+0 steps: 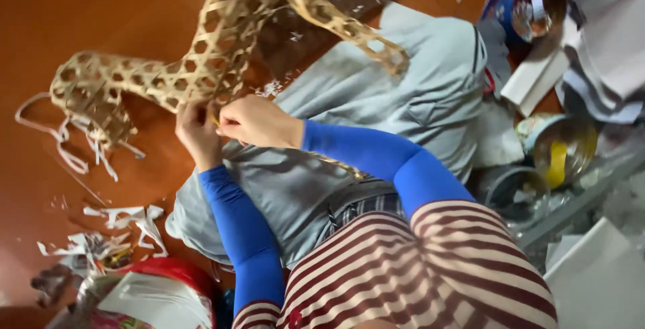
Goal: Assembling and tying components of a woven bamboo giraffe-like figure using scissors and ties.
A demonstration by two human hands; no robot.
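Landmark: woven bamboo frame (201, 54), open hexagonal lattice, held up over the brown floor (80, 7). It ran from a rounded end at far left up to the top edge, with another arm curving down to the right.

Left of and below the frame's rounded end: loose white strips (64, 148) hung off it and trailed on the floor. Further below the frame, near the bottom left corner: torn white paper scraps (124, 225), and a red-and-white bag (161, 292) at the bottom edge.

Directly under the frame's middle section: left hand (196, 133) in a blue sleeve, fingers curled up against the lower edge of the lattice, pinching at it. What sat between the fingertips could not be told; a hint of yellow showed there. Right hand (259, 122), also blue-sleeved, just right of the left, touching it, fingers closed in a pinch at the same spot on the frame.

Below and right of the frame: grey cloth (376, 94) spread over the person's lap, with white flecks on it near the frame. Striped red-and-cream shirt (416, 268) at the bottom.

Well right of the frame: blue packet (514, 10) at top, white boards (537, 77), and a round tub with a yellow strip inside (561, 151).
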